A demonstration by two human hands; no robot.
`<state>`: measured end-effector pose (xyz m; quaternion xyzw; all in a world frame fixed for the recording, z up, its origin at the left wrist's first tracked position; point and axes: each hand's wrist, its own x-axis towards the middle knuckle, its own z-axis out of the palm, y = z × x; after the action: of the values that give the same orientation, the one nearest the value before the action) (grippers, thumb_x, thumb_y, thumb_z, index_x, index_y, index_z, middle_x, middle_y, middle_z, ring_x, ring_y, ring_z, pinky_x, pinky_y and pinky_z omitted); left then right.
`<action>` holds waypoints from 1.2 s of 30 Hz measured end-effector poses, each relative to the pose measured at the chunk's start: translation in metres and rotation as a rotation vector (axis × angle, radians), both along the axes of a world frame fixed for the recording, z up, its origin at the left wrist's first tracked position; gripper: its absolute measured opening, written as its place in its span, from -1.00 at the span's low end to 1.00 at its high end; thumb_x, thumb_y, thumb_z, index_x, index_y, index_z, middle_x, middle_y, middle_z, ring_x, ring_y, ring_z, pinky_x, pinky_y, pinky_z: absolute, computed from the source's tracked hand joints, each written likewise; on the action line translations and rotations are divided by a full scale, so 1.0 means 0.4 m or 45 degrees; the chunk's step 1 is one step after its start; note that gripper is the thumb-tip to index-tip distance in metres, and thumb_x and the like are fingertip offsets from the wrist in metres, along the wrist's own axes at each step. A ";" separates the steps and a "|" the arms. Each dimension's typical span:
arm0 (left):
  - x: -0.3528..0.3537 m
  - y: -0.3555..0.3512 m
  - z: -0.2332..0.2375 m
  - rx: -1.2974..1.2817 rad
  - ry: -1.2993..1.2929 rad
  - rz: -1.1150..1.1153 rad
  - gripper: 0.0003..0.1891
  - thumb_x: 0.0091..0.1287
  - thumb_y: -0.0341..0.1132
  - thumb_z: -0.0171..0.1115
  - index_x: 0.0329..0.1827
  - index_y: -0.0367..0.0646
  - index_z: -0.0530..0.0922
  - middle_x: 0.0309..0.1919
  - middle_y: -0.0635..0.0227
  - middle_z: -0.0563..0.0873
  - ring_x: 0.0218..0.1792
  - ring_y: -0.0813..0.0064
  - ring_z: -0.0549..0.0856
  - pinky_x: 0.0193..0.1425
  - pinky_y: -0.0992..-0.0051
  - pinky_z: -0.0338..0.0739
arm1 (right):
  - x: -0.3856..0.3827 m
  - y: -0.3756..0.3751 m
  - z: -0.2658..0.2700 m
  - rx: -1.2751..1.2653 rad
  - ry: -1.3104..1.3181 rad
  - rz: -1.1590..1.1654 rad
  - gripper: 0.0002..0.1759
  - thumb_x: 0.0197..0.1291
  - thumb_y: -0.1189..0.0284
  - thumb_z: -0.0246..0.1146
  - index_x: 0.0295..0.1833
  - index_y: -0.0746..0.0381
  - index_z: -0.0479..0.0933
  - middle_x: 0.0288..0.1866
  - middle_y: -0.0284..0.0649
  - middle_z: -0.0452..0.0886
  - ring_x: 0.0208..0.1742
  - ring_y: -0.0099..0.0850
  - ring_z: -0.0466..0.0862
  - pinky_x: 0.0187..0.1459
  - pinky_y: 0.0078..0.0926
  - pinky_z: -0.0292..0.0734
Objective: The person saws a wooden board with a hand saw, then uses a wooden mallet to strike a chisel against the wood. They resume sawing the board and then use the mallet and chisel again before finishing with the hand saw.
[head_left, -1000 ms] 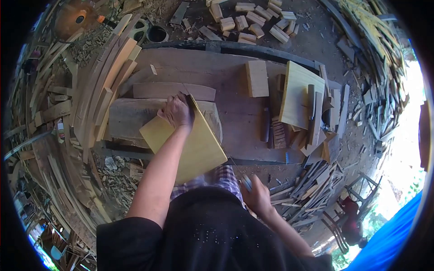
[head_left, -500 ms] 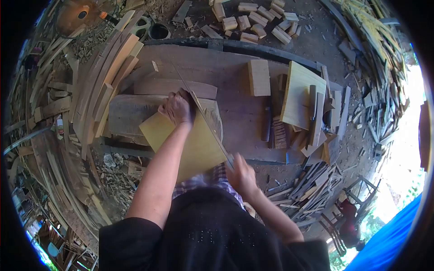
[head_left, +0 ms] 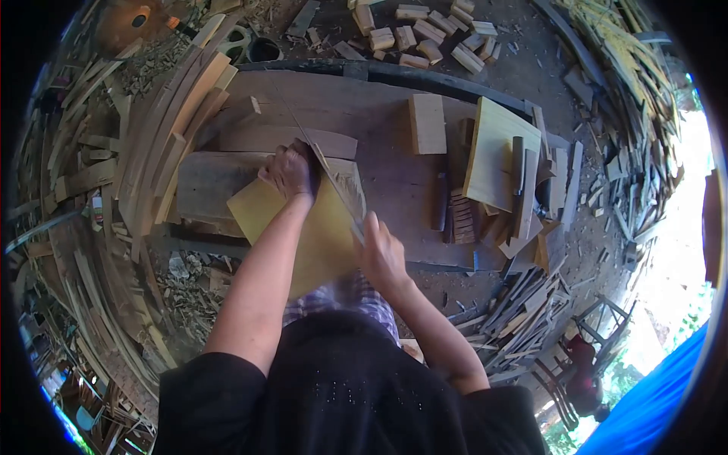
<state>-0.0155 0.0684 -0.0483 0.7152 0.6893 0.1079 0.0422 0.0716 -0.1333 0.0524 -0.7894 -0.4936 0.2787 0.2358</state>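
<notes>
A yellowish wooden board [head_left: 315, 250] lies tilted across a thick wood block [head_left: 216, 186] on the bench, its lower end at my lap. My left hand [head_left: 288, 171] is closed at the board's upper end, fingers curled over a dark edge; exactly what sits under the fingertips is hidden. My right hand [head_left: 384, 254] is wrapped around the handle end of a long thin handsaw. The saw blade [head_left: 292, 114] runs up and left along the board's right edge, passing just beside my left hand.
On the bench [head_left: 402, 189] stand a wooden block [head_left: 428, 123] and, at right, another yellowish board [head_left: 500, 155] among offcuts. Long planks [head_left: 178, 129] lean at left. Cut blocks [head_left: 432, 34] lie beyond the bench, a fan [head_left: 136, 21] at upper left, scrap wood [head_left: 523, 311] at lower right.
My right hand has pushed the saw up and left, so the blade reaches farther past the board. My left hand stays at the board's upper end.
</notes>
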 end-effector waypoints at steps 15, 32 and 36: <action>0.022 -0.013 0.054 0.043 0.126 -0.017 -0.58 0.41 -0.11 -0.09 -0.50 -0.01 0.67 -0.34 0.28 0.69 -0.17 0.30 0.66 0.08 0.19 0.19 | -0.003 0.079 0.015 -0.008 0.003 0.023 -0.69 0.25 0.40 0.21 0.03 0.27 0.34 -0.27 0.07 0.59 -0.29 0.13 0.63 -0.29 0.03 0.56; 0.032 -0.009 0.077 -0.032 -0.063 0.055 -0.62 0.38 -0.12 -0.04 -0.49 -0.06 0.67 -0.37 0.26 0.71 -0.24 0.27 0.66 0.06 0.23 0.20 | 0.017 -0.075 0.105 -0.070 0.066 -0.062 -0.75 0.28 0.39 0.22 -0.06 0.25 0.33 -0.29 0.11 0.58 -0.30 0.16 0.61 -0.36 0.03 0.52; 0.027 -0.006 0.056 -0.028 0.007 0.091 -0.60 0.39 -0.13 -0.05 -0.48 -0.08 0.67 -0.34 0.25 0.71 -0.21 0.27 0.67 0.08 0.21 0.20 | 0.030 -0.300 0.154 -0.234 -0.019 -0.045 -0.72 0.20 0.38 0.30 -0.09 0.26 0.39 -0.33 0.00 0.55 -0.36 0.04 0.65 -0.39 -0.08 0.61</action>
<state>-0.0048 0.0662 -0.0259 0.6899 0.7156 0.1000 0.0443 0.0837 -0.2535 0.1141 -0.8184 -0.4536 0.3128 0.1635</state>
